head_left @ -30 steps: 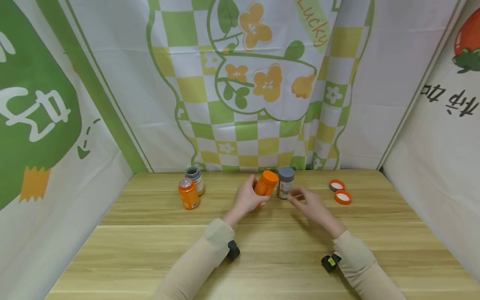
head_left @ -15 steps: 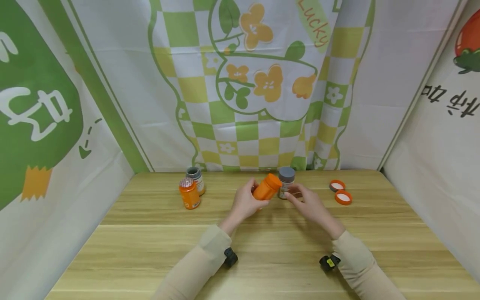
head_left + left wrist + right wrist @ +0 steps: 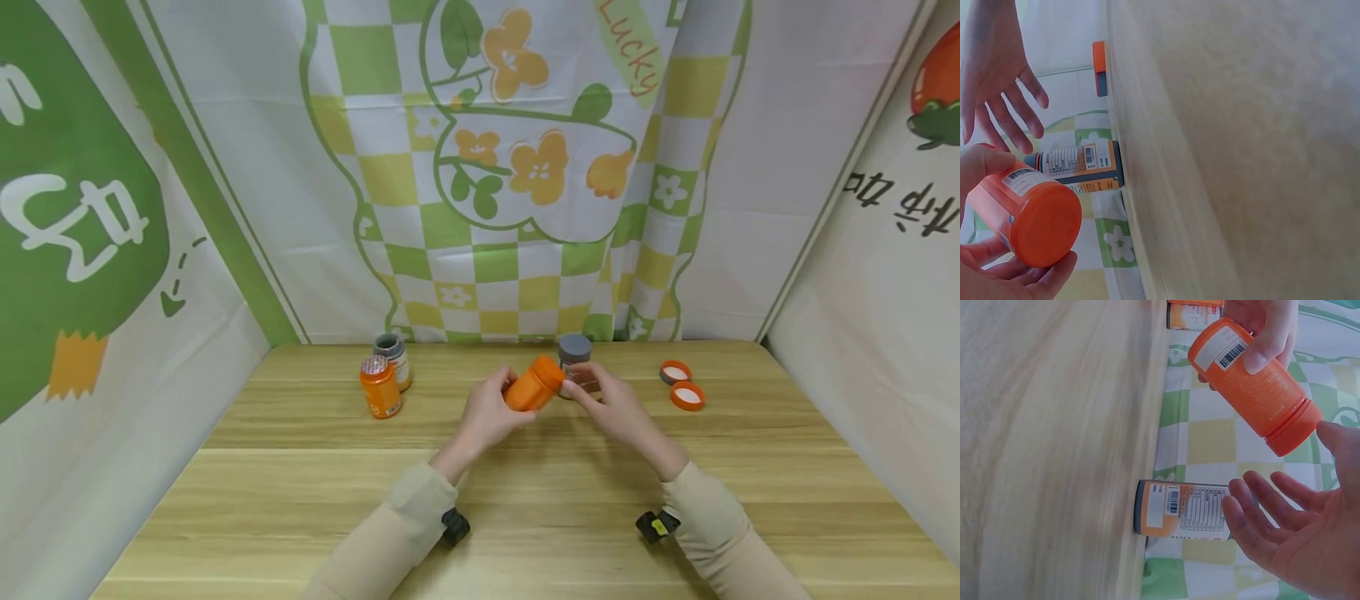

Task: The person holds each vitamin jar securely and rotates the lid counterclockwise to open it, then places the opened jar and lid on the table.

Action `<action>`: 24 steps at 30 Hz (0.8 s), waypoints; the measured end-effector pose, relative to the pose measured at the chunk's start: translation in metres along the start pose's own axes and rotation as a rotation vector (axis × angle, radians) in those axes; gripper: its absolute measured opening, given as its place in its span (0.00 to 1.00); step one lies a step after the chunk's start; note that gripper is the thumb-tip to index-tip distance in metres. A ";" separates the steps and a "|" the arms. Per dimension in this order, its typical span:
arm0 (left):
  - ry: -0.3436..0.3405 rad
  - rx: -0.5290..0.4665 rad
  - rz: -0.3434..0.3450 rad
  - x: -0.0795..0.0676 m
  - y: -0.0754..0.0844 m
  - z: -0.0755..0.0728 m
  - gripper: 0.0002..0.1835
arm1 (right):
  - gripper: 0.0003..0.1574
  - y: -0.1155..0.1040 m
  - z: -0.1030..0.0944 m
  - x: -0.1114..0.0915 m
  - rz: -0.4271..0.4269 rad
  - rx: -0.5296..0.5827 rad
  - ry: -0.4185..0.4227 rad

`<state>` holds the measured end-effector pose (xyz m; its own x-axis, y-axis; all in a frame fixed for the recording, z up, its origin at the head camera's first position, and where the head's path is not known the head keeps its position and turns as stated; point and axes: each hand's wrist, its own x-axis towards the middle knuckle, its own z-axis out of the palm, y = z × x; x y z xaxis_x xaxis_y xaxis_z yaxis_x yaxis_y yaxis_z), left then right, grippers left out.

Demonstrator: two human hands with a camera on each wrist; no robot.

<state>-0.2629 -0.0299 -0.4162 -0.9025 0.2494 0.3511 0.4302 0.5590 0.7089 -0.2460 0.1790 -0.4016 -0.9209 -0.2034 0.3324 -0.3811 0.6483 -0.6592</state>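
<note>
My left hand (image 3: 484, 414) grips an orange bottle (image 3: 528, 392) above the table, its screwed-on orange cap (image 3: 1294, 428) tilted toward the right. Beside that cap is my right hand (image 3: 621, 408), fingers spread and slightly bent, with nothing held. Its thumb tip lies at the cap's edge; whether they touch I cannot tell. Behind the right fingers stands a grey-capped bottle (image 3: 574, 350) with an orange and white label, partly hidden in the head view. In the right wrist view its label (image 3: 1200, 509) shows, while the fingers cover its top.
On the left of the table (image 3: 480, 517) stand an uncapped orange bottle (image 3: 381, 392) with a silvery seal and, behind it, an open grey bottle (image 3: 397, 358). Two loose caps lie at right: a grey-and-orange cap (image 3: 675, 372) and an orange cap (image 3: 687, 396). A patterned curtain (image 3: 517, 275) hangs behind.
My left hand has tipped the orange bottle further to the right and lowered its cap slightly. The right hand has shifted a little left, up to the cap.
</note>
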 end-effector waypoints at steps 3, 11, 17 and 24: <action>-0.007 0.020 0.006 -0.004 0.001 -0.002 0.23 | 0.31 -0.002 0.000 0.000 0.003 0.002 -0.007; -0.040 0.027 0.007 -0.013 0.009 -0.007 0.23 | 0.33 -0.007 -0.001 -0.001 -0.018 0.018 -0.005; -0.044 0.051 0.034 -0.017 0.009 -0.008 0.23 | 0.31 -0.011 -0.001 -0.002 -0.029 0.033 -0.007; -0.061 0.063 0.041 -0.022 0.010 -0.009 0.24 | 0.29 -0.017 -0.001 -0.004 -0.037 0.026 -0.023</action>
<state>-0.2382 -0.0372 -0.4111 -0.8847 0.3195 0.3394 0.4661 0.5956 0.6542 -0.2362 0.1697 -0.3912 -0.9076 -0.2437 0.3419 -0.4169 0.6208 -0.6640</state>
